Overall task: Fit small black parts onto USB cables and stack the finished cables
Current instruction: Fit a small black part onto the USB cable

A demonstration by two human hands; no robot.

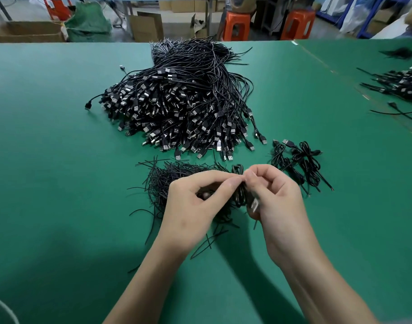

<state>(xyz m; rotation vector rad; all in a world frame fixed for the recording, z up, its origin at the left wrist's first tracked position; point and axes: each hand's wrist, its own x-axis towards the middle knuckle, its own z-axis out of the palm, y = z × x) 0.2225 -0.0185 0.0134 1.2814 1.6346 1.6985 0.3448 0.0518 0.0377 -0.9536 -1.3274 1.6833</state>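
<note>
A coiled black USB cable (239,195) sits between my two hands just above the green table (60,160). My left hand (195,204) pinches a thin black tie at the top of the coil. My right hand (275,197) grips the coil, and its silver plug shows below the fingers. Under my hands lies a loose heap of thin black ties (167,181). Beyond it rises a big pile of loose USB cables (184,106). A small stack of tied, coiled cables (298,162) lies to the right.
More black cables (401,85) lie at the table's right edge. Past the far edge are cardboard boxes (146,26), a green sack (88,22) and two orange stools (237,25). A pale curved object (4,309) shows at the bottom left corner.
</note>
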